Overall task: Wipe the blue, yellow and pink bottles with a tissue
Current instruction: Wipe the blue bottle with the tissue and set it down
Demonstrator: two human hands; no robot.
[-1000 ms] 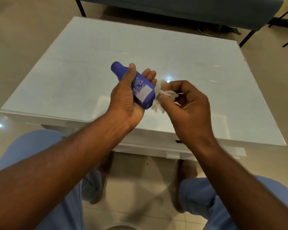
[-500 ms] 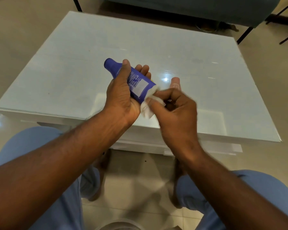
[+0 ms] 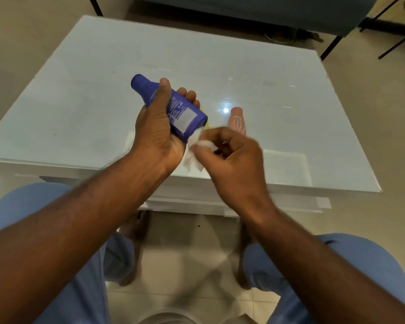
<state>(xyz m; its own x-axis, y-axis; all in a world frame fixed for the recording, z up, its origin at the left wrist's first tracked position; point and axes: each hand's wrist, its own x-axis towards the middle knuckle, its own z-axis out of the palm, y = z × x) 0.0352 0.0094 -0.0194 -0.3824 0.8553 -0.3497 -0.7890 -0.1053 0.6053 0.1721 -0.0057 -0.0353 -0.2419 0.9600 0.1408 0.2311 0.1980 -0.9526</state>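
head view: left hand is gripping the blue plastic bottle above the white glass-topped table, cap pointing away, fingers wrapped tight around it.
right hand: fingers are pinching a crumpled white tissue against the bottle's base.
step: looks like bottle 1 of 3 is getting wiped.
next: probably turning it for the unwiped sides.
around: pink bottle is lying on the table behind the right hand; a yellow sliver, likely the yellow bottle, is peeking out.
in the way: nothing, really.

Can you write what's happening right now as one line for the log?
left hand: holds blue bottle | right hand: rubs tissue on its base | pink bottle: on table, waiting
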